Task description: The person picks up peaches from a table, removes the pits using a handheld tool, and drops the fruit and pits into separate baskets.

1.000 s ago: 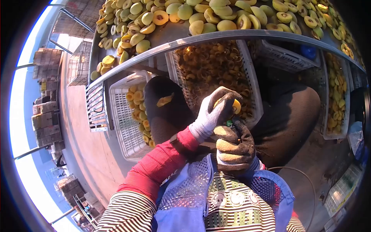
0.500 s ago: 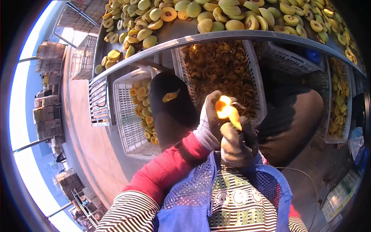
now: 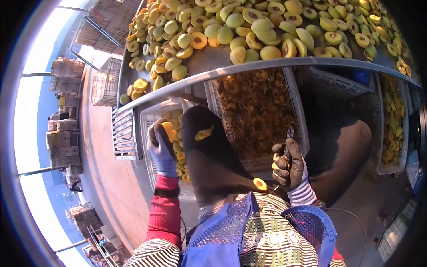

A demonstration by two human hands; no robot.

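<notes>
Head view: the left hand (image 3: 161, 147) wears a pale grey knit glove with dark, grimy fingers (image 3: 156, 132), which are curled shut around a smooth orange-yellow peach half (image 3: 168, 127). The hand is held out to the left, over the white slatted plastic crate (image 3: 149, 116) that holds more peeled orange-yellow peach halves. A ribbed red sleeve (image 3: 165, 213) runs straight up from the striped cuff to that glove.

The right hand (image 3: 290, 164) is gloved in the same knit, stained dark brown, with a striped cuff at the wrist. It is raised upright in front of the right knee, its fingers folded tight on a small metal tool (image 3: 290, 133) whose tip sticks up above them; what kind of tool it is, perhaps a pitting knife, is hard to tell at this size.

Between the knees stands a second white mesh crate (image 3: 294, 107), filled with darker, ragged peelings and pits. A scrap of peel (image 3: 203, 133) clings to the dark left trouser leg, and another piece of fruit (image 3: 259, 184) lies in the lap.

Above, the metal worktop (image 3: 267, 65) with its rounded rim carries a heap of halved green-yellow peaches (image 3: 249, 26), many cut side up.
</notes>
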